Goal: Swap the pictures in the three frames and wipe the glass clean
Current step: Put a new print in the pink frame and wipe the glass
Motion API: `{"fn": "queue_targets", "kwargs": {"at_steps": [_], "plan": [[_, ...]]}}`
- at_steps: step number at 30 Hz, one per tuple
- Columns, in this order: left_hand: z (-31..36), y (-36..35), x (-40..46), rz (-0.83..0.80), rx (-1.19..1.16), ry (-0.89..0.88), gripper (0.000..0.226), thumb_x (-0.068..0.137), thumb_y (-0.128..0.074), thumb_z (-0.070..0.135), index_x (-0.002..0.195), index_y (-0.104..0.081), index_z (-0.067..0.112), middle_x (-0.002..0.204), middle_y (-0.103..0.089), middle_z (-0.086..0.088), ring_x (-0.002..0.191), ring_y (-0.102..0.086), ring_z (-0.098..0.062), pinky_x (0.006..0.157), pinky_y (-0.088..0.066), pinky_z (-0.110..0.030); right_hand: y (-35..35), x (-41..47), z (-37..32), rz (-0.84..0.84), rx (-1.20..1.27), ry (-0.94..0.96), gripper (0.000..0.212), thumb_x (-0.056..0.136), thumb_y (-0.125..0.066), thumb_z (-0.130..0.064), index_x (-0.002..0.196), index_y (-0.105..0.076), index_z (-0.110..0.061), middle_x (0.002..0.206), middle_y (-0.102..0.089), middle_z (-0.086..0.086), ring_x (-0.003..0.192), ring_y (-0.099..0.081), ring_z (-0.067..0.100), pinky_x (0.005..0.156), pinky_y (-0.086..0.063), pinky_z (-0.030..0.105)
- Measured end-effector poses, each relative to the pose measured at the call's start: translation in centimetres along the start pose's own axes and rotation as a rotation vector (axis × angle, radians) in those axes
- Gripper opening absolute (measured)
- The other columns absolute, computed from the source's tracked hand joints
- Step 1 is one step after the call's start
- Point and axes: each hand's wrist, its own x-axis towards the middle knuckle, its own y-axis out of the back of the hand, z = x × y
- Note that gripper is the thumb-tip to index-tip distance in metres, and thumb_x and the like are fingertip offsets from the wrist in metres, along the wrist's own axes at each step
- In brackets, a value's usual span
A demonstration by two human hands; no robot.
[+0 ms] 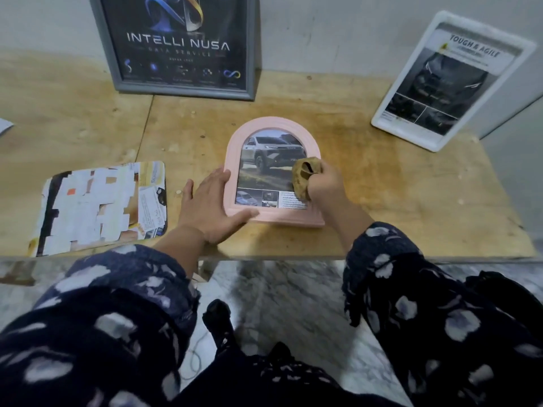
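Note:
A pink arched frame (235, 148) lies flat on the wooden table (382, 195), holding a picture of a grey pickup truck. My left hand (210, 207) lies flat with straight fingers on the frame's lower left corner and edge. My right hand (326, 179) grips a crumpled tan cloth (302, 179) that presses on the glass at the frame's right side. A grey frame (249, 54) with a dark "Intelli Nusa" poster leans on the back wall. A white frame (385, 113) with a "Tough & Agile" car picture leans at the back right.
A loose rounded sheet (102, 207) covered in white paper scraps lies flat at the table's left front. A paper corner (4, 126) shows at the far left edge. The table's front edge runs just under my forearms; marble floor lies below.

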Motion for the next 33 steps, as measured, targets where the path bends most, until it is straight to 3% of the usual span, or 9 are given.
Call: {"fn": "queue_targets", "kwargs": {"at_steps": [2,4,7,10,15,19,23,27,33], "plan": [[1.5,0.5,0.5,0.076,-0.172,0.136,0.087,0.081,-0.037,0.076,0.146,-0.029,0.019,0.146,-0.045,0.000,0.135,-0.041,-0.020,0.117,-0.015,-0.045,0.8,-1.5,-1.1,-0.023,0.039,-0.110,0.022,0.078,-0.042,0.000,0.081,-0.060,-0.011,0.080,-0.054,0.008,0.069,-0.049,0.020,0.053,-0.050,0.027],[2.6,0.8,1.7,0.143,-0.365,0.307,0.072,0.094,-0.043,0.056,0.149,-0.023,0.014,0.144,-0.049,-0.004,0.131,-0.046,-0.027,0.112,-0.028,-0.044,1.2,-1.9,-1.0,-0.016,0.061,-0.159,0.034,0.090,-0.032,0.004,0.101,-0.062,-0.006,0.083,-0.054,0.008,0.070,-0.050,0.020,0.051,-0.042,0.028],[3.9,1.6,3.4,0.168,-0.631,0.570,0.070,0.098,-0.048,0.038,0.151,-0.018,0.004,0.151,-0.034,-0.014,0.133,-0.041,-0.035,0.108,-0.034,-0.041,0.7,-1.9,-1.2,-0.039,0.105,-0.229,0.039,0.088,-0.027,0.001,0.101,-0.060,-0.014,0.074,-0.053,0.005,0.051,-0.048,0.016,0.039,-0.036,0.021],[2.4,3.5,4.5,0.150,-0.675,0.759,0.059,0.100,-0.040,0.038,0.145,-0.030,0.000,0.148,-0.031,-0.020,0.123,-0.046,-0.042,0.100,-0.040,-0.044,-1.1,-2.2,-3.2,-0.039,0.093,-0.243,0.041,0.090,-0.025,0.000,0.100,-0.062,-0.012,0.072,-0.058,0.005,0.048,-0.050,0.015,0.038,-0.037,0.020],[-3.5,7.5,3.9,0.205,-0.762,0.772,0.053,0.099,-0.028,0.042,0.136,-0.044,0.007,0.132,-0.051,-0.021,0.114,-0.052,-0.040,0.101,-0.043,-0.050,-7.2,-3.4,-7.6,-0.131,0.017,-0.162,0.045,0.091,-0.025,-0.002,0.109,-0.065,-0.011,0.079,-0.061,0.008,0.056,-0.053,0.020,0.045,-0.040,0.026],[-8.1,11.2,2.1,0.357,-0.809,0.767,0.045,0.102,-0.030,0.034,0.133,-0.043,0.005,0.124,-0.052,-0.018,0.108,-0.050,-0.034,0.091,-0.040,-0.039,-12.9,-4.6,-11.2,-0.221,-0.028,-0.109,0.036,0.094,-0.030,-0.003,0.099,-0.064,-0.013,0.081,-0.062,0.009,0.059,-0.055,0.020,0.044,-0.042,0.022],[-14.2,15.4,-0.5,0.583,-0.820,0.808,0.041,0.101,-0.032,0.032,0.124,-0.048,0.002,0.111,-0.052,-0.014,0.093,-0.047,-0.029,0.079,-0.036,-0.034,-20.3,-6.7,-14.3,-0.363,0.005,-0.087,0.039,0.092,-0.027,0.001,0.082,-0.063,-0.010,0.063,-0.054,0.008,0.044,-0.047,0.018,0.035,-0.035,0.018],[-18.7,18.1,-3.4,0.731,-0.840,0.885,0.039,0.100,-0.034,0.032,0.120,-0.051,0.002,0.108,-0.052,-0.013,0.092,-0.046,-0.027,0.079,-0.035,-0.034,-25.8,-8.0,-16.4,-0.478,0.010,-0.110,0.035,0.095,-0.031,0.002,0.099,-0.063,-0.009,0.067,-0.057,0.011,0.050,-0.054,0.022,0.044,-0.046,0.026],[-24.6,20.5,-6.4,0.928,-0.874,1.027,0.038,0.101,-0.034,0.034,0.119,-0.052,0.005,0.106,-0.052,-0.009,0.094,-0.047,-0.025,0.079,-0.034,-0.032,-33.0,-6.4,-20.8,-0.447,-0.068,-0.230,0.015,0.100,-0.042,-0.014,0.092,-0.055,-0.018,0.065,-0.051,0.004,0.055,-0.047,0.019,0.046,-0.040,0.026]]}}
